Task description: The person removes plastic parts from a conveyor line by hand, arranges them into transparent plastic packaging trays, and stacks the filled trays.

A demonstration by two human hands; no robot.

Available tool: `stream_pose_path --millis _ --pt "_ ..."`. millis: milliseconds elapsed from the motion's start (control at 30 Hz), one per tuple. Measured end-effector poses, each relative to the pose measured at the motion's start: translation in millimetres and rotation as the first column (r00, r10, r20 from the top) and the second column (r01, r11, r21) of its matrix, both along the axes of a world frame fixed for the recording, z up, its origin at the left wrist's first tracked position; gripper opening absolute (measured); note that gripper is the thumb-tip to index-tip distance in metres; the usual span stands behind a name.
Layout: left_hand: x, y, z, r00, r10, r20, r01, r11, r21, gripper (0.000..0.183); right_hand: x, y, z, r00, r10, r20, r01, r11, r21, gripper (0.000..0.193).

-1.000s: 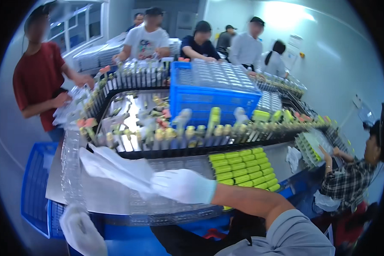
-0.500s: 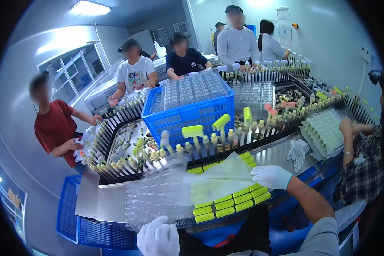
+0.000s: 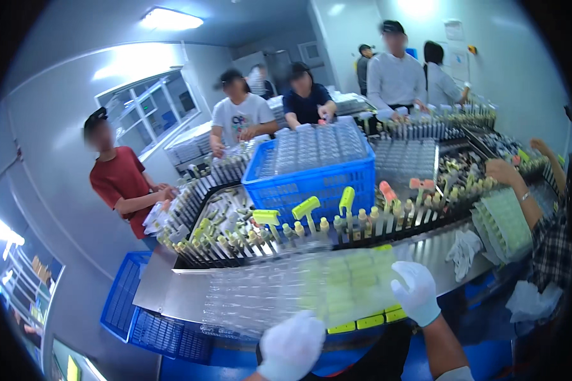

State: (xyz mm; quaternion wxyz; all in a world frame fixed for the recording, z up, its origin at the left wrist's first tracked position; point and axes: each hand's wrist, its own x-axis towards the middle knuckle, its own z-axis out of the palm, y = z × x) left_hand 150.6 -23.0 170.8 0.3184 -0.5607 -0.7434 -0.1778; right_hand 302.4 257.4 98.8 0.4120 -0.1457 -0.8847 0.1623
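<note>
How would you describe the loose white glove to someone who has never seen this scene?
Start at the big blue crate and come down to the metal table in front of it. Follow that rightward past the person's right hand, stopping just before the pale green tray. The white glove there lies crumpled with no hand inside, unlike the one on that right hand.

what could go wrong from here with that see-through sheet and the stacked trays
The translucent sheet lies over the yellow-green pieces, close beside the right hand; if it is dragged, it might shift them out of line.

The stack of clear plastic trays rises above the rim of the blue crate; a knock could make the upper ones slide.
</note>
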Motion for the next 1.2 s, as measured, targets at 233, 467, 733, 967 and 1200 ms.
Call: stream_pose_path --millis 233,467,733,967,1200 --pt "47 88 -100 0.947 -0.086 0.31 0.173 0.949 -0.263 0.004 -70 -21 -17 0.905 0.297 0.303 -0.025 0.75 -0.66 0.086" --pt "2 76 -125 0.781 -0.486 0.392 0.519 0.854 0.024 0.012 -66 -18 -43 0.762 -0.02 0.647 0.205 0.955 -0.212 0.081" --pt "-136 -56 -48 0.888 0.03 0.458 -0.099 0.987 0.127 0.043 -64 4 -42 0.823 -0.126 0.554 0.253 0.954 -0.159 0.058" --pt "-301 -58 -5 0.983 0.144 0.113 -0.175 0.917 0.359 0.043 -39 68 -39 0.595 -0.662 0.455 0.506 0.749 0.428 0.02" --pt "-406 -27 -29 0.883 0.439 0.164 -0.406 0.892 -0.199 0.045 -340 -117 129 0.856 0.31 0.413 -0.505 0.674 0.54 0.06"
